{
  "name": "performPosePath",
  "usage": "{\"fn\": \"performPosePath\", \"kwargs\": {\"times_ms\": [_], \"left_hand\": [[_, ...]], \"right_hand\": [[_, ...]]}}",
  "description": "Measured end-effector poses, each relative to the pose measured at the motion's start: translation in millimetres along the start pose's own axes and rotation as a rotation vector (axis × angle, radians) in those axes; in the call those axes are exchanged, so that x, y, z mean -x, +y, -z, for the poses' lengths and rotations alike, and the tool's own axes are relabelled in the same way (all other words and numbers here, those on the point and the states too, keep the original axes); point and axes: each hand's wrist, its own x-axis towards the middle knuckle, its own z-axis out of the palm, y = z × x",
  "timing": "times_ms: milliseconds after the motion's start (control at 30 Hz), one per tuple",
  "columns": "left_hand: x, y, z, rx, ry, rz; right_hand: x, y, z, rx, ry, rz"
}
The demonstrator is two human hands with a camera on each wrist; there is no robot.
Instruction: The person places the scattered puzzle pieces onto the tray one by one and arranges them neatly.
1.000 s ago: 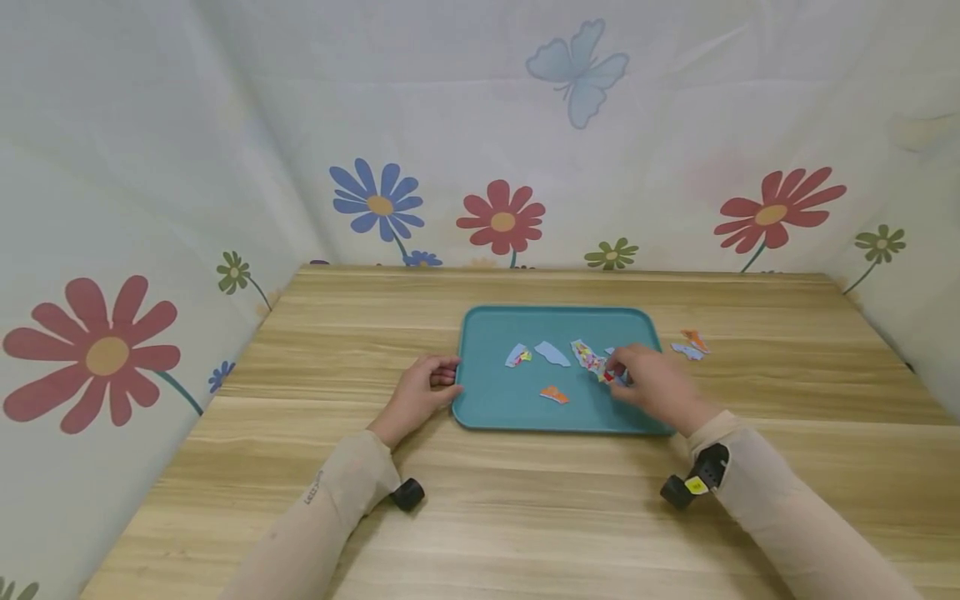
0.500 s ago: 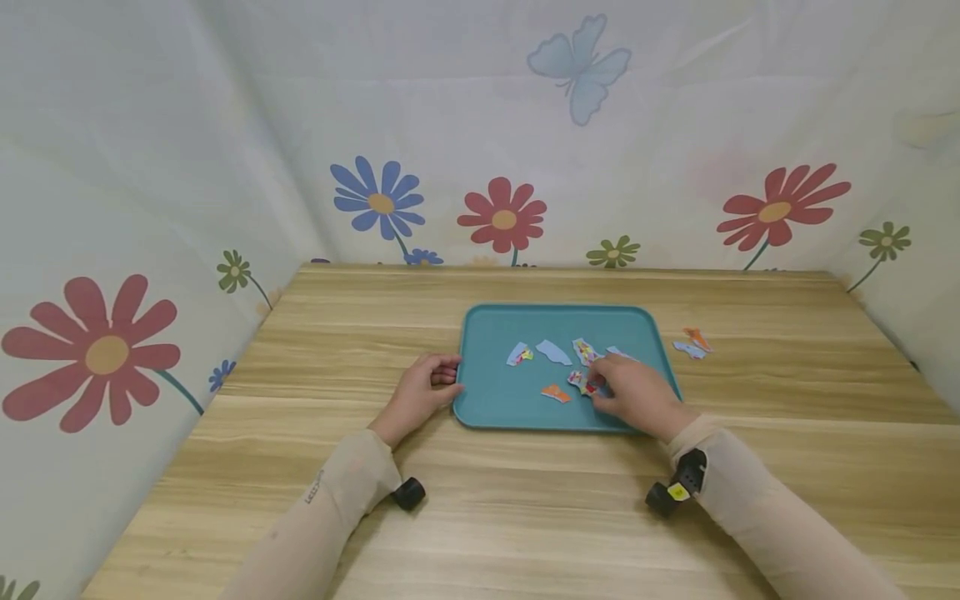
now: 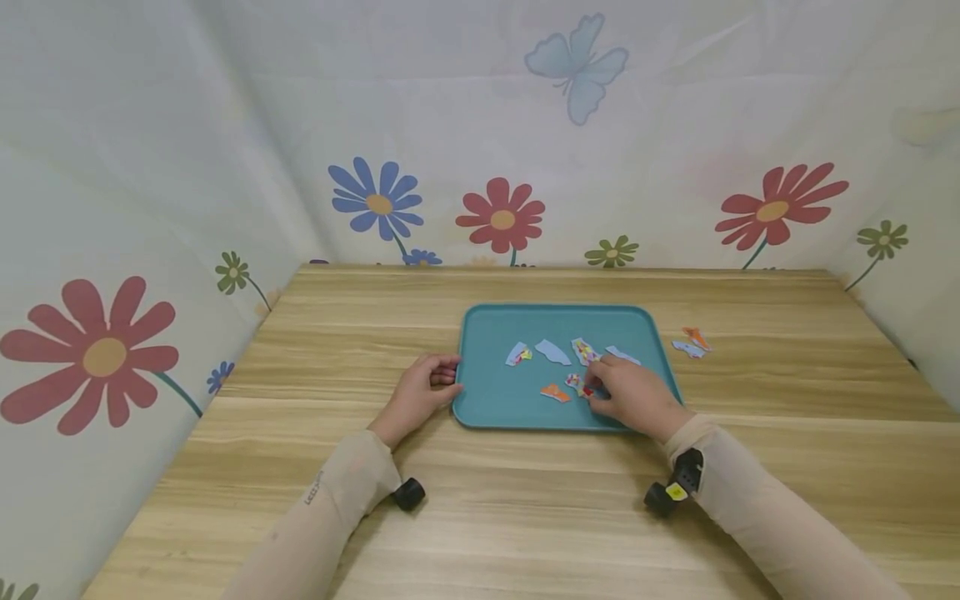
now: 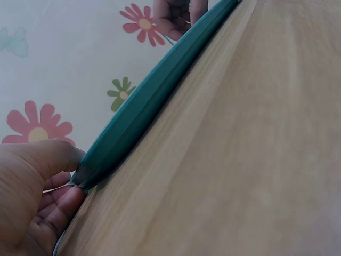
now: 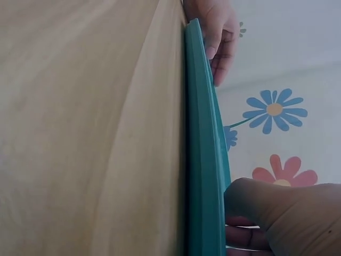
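Note:
A teal tray lies on the table with several flat, wavy-edged puzzle pieces on it. My right hand reaches over its right half and pinches a small multicoloured puzzle piece, partly covered by the fingertips. Just left of that piece is an orange puzzle piece. Behind are a pale blue piece, a blue-and-yellow piece, a colourful piece and another pale blue piece. At the tray's left edge, my left hand holds the rim between thumb and fingers; the left wrist view shows this grip too.
On the wooden table, right of the tray, lie an orange piece and a light blue piece, touching or overlapping. A flower-printed cloth stands behind the table and along its sides.
My right hand has moved left and slightly toward me, carrying the multicoloured piece from beside the colourful piece to near the orange one. The left hand has stayed at the rim.

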Motion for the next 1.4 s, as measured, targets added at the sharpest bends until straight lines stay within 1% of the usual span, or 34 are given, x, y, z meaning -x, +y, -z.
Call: {"fn": "performPosePath", "kwargs": {"times_ms": [233,400,600,800,1000,1200,1400], "left_hand": [[-0.6,-0.9,-0.8,0.002,0.004,0.006],[-0.6,-1.8,-0.8,-0.002,0.001,0.001],[-1.1,-2.5,-0.6,0.002,0.0,0.0],[-2.0,-3.4,-0.6,0.009,0.003,-0.014],[-2.0,-5.2,-1.1,0.006,0.005,-0.021],[0.0,-4.8,-1.1,-0.004,0.004,-0.016],[0.4,-4.3,-1.1,-0.018,0.005,-0.023]], "right_hand": [[0.1,2.6,7.3,-0.016,0.005,-0.024],[-0.9,6.2,17.8,-0.009,0.019,-0.036],[-2.3,16.0,31.7,-0.025,0.044,-0.029],[-0.1,28.4,46.8,-0.031,0.013,-0.104],[2.5,44.0,57.6,-0.032,-0.018,-0.153],[7.0,63.3,57.7,-0.055,-0.013,-0.196],[11.2,75.8,58.2,-0.061,-0.017,-0.258]]}}
